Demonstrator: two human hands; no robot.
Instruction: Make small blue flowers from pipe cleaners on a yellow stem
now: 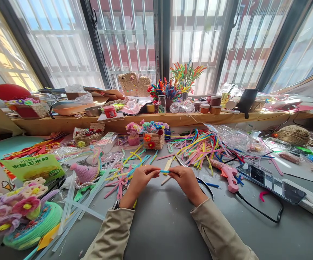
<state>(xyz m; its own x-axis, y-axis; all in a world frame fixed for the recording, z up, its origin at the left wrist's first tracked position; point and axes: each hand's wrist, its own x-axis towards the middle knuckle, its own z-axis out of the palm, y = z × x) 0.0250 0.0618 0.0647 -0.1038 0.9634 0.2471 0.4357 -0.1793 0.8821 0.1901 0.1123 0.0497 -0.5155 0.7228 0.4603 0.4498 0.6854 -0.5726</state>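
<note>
Pipe cleaner (164,171) looks unshaped, pinched by my left hand (145,176) and right hand (185,180). Loose stems (197,144) lie toward the bench's (167,231) far edge.

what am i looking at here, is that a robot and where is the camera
There's no robot: these are a person's own bare left hand and right hand, in beige sleeves. The single picture comes from a camera worn on the head, looking forward and down. The fingertips of both hands pinch a thin, light-blue strip between them, above a grey tabletop. Beyond the hands is a loose pile of thin multicoloured strips. Toward the picture's right lie a pink glue gun and a round ball of brown twine; toward the left, long translucent sticks.
</note>
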